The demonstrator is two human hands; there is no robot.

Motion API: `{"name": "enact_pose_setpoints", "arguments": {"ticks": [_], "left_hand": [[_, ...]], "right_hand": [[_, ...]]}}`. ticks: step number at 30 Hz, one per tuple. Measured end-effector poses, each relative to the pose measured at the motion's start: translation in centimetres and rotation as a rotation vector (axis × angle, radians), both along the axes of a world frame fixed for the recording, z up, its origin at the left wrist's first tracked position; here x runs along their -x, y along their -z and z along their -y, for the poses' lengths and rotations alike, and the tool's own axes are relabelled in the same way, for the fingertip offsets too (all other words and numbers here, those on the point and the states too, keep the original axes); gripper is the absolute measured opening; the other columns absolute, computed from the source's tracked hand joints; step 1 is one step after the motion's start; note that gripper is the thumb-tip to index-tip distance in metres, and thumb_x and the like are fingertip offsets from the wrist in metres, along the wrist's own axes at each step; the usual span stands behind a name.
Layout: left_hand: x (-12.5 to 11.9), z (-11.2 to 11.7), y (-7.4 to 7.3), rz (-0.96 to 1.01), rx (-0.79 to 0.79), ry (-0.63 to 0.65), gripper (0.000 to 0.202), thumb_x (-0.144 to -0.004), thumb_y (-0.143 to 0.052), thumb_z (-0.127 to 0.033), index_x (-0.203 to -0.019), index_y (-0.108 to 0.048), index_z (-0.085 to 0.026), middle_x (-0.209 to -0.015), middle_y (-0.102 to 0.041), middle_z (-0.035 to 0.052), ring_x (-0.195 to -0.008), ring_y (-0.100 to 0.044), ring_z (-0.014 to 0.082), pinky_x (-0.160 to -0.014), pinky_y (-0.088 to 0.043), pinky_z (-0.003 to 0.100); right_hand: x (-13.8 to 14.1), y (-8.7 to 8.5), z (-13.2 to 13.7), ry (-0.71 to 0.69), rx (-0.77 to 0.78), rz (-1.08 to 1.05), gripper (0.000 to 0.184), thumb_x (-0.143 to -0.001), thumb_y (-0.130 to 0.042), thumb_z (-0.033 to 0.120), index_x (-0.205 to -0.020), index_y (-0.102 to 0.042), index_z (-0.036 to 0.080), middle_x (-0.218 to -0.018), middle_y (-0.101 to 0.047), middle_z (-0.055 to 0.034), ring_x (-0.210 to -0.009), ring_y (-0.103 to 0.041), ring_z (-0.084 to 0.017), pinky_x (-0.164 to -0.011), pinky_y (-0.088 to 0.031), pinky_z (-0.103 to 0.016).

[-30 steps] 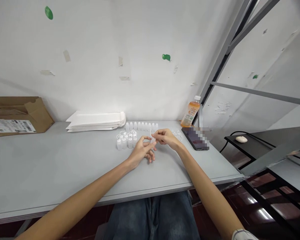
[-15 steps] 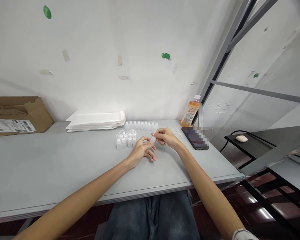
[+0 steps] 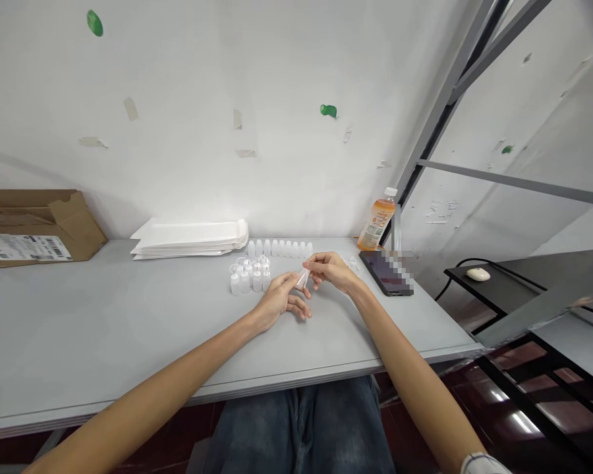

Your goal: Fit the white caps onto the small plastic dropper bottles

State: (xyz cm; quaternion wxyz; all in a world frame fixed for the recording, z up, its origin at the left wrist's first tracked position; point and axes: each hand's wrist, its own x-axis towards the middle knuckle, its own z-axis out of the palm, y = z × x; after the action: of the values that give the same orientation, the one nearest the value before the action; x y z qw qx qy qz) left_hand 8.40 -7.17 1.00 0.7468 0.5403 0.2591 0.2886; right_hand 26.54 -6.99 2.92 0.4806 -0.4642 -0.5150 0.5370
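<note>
My left hand (image 3: 281, 296) and my right hand (image 3: 331, 270) meet above the grey table (image 3: 103, 309). A small translucent plastic dropper bottle (image 3: 303, 279) sits tilted between their fingertips. My right fingers pinch its upper end, and my left fingertips seem to touch its lower part. Just left of my hands stands a cluster of similar white bottles (image 3: 250, 278), some with looped tethers. A long row of small bottles (image 3: 279, 249) lines up behind them. Small clear loose pieces (image 3: 354, 265) lie beyond my right hand.
A stack of white paper sleeves (image 3: 190, 239) and a cardboard box (image 3: 39, 227) stand on the table's far left. An orange drink bottle (image 3: 377, 219) and a dark phone (image 3: 385, 273) lie at the right. A metal frame (image 3: 435, 125) rises behind; a mouse (image 3: 478, 274) sits on a black shelf (image 3: 474, 283).
My left hand has shifted slightly right, closer to my right hand. The small bottle between them now tilts a little more. The view has barely moved.
</note>
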Motion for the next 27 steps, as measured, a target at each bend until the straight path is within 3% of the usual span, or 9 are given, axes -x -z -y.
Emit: {"name": "enact_pose_setpoints", "arguments": {"ticks": [3, 7, 11, 20, 27], "left_hand": [[-0.29, 0.17, 0.07, -0.045, -0.093, -0.009, 0.04, -0.086, -0.057, -0.052, -0.1, -0.049, -0.016, -0.082, -0.065, 0.0068, -0.051, -0.067, 0.0179, -0.044, -0.051, 0.026], [-0.66, 0.27, 0.49, -0.117, -0.257, -0.157, 0.043, -0.079, -0.07, -0.043, -0.105, -0.047, -0.018, -0.078, -0.067, 0.0043, -0.047, -0.065, 0.0151, -0.042, -0.048, 0.022], [-0.74, 0.22, 0.76, -0.121, -0.252, -0.197, 0.037, -0.084, -0.063, -0.047, -0.099, -0.045, -0.019, -0.075, -0.066, 0.0028, -0.045, -0.064, 0.0149, -0.04, -0.047, 0.022], [-0.77, -0.1, 0.54, -0.127, -0.147, -0.141, 0.045, -0.093, -0.04, -0.055, -0.09, -0.051, -0.012, -0.068, -0.066, 0.007, -0.045, -0.065, 0.0161, -0.037, -0.041, 0.019], [-0.56, 0.22, 0.5, -0.09, -0.276, -0.221, 0.038, -0.085, -0.06, -0.05, -0.102, -0.052, -0.017, -0.074, -0.064, 0.0011, -0.045, -0.064, 0.0135, -0.037, -0.041, 0.018]], "right_hand": [[0.11, -0.17, 0.12, 0.041, -0.008, 0.025, 0.036, -0.06, -0.083, 0.042, -0.061, -0.06, 0.014, -0.051, -0.054, 0.0025, -0.036, -0.042, -0.006, -0.039, -0.043, -0.023], [0.25, -0.23, 0.33, 0.045, -0.027, 0.084, 0.04, -0.062, -0.082, 0.045, -0.058, -0.057, 0.015, -0.048, -0.051, 0.0033, -0.033, -0.041, -0.006, -0.034, -0.034, -0.022], [-0.03, 0.11, 0.25, 0.03, -0.053, 0.103, 0.04, -0.065, -0.08, 0.047, -0.059, -0.056, 0.016, -0.049, -0.05, 0.0038, -0.032, -0.04, -0.006, -0.033, -0.03, -0.022], [0.0, 0.05, 0.27, -0.052, -0.098, 0.044, 0.032, -0.069, -0.078, 0.042, -0.074, -0.061, 0.015, -0.055, -0.05, 0.0046, -0.042, -0.041, -0.006, -0.04, -0.042, -0.023], [0.06, -0.04, 0.37, -0.028, -0.098, 0.072, 0.032, -0.069, -0.077, 0.044, -0.072, -0.062, 0.015, -0.056, -0.052, 0.003, -0.041, -0.042, -0.007, -0.04, -0.044, -0.025]]}}
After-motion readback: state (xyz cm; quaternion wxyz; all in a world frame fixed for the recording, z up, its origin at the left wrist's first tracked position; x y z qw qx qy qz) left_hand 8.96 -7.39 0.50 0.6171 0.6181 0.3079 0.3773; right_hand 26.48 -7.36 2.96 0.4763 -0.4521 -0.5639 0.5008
